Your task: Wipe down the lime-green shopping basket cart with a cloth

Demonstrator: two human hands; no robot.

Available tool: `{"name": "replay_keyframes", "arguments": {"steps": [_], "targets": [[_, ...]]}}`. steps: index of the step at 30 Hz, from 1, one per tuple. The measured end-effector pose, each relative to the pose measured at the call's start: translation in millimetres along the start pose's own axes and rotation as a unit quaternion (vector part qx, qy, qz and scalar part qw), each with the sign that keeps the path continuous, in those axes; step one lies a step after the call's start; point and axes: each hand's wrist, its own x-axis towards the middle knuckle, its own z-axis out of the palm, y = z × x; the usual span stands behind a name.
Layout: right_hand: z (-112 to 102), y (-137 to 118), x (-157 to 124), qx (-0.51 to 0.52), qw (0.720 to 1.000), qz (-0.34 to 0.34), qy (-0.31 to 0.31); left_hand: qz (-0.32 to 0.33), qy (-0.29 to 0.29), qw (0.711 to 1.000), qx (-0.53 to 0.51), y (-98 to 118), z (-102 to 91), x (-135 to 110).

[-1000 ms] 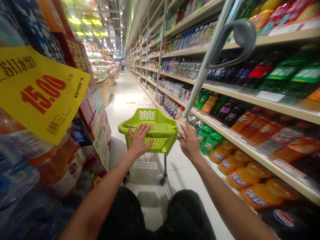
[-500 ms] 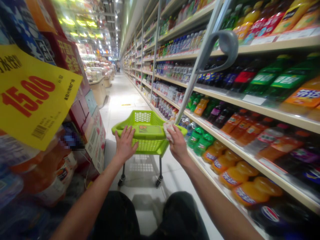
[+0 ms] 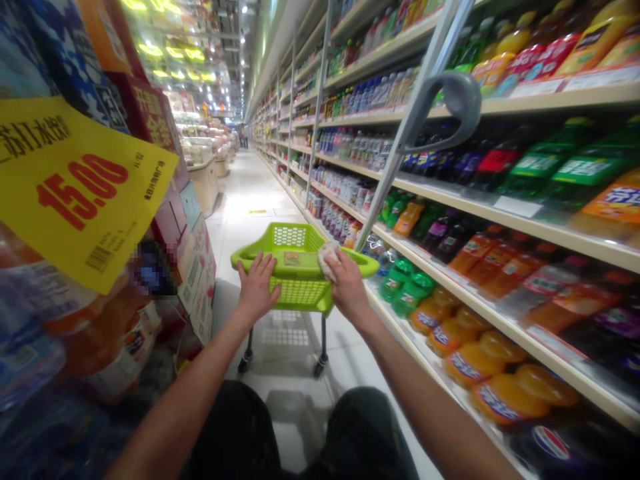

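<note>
Left hand (image 3: 257,288) palm down on green cart (image 3: 298,272)

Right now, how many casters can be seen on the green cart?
2: one left caster and one right caster, each at the foot of a visible leg under the green cart. Others may be hidden.

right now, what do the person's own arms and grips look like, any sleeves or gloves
The left arm and right arm are bare as far as they show, with no sleeve, watch or band in view. The left grip and right grip are ungloved, five-fingered hands; I see no rings or markings.
</note>
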Motion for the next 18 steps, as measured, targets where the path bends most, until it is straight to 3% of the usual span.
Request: {"name": "replay_keyframes", "arguments": {"steps": [3, 10, 13, 18], "targets": [[-0.2, -2.3, 2.2, 0.003, 1.000, 0.024, -0.004, -0.007, 0.004, 1.000, 0.001, 1.7, 0.9, 0.1], [34.0, -55.3, 2.6, 0.017, 0.996, -0.083, -0.018, -0.009, 0.000, 0.999, 0.034, 24.0, -4.9, 4.2], [27.2, -39.8, -2.0, 0.006, 0.996, -0.088, 0.000, 0.029, -0.029, 0.999, 0.030, 30.7, -4.9, 2.8], [-10.7, 22.2, -9.5, -0.031, 0.999, -0.025, 0.017, 0.024, -0.041, 0.999, 0.022, 27.9, -5.2, 0.0]]}}
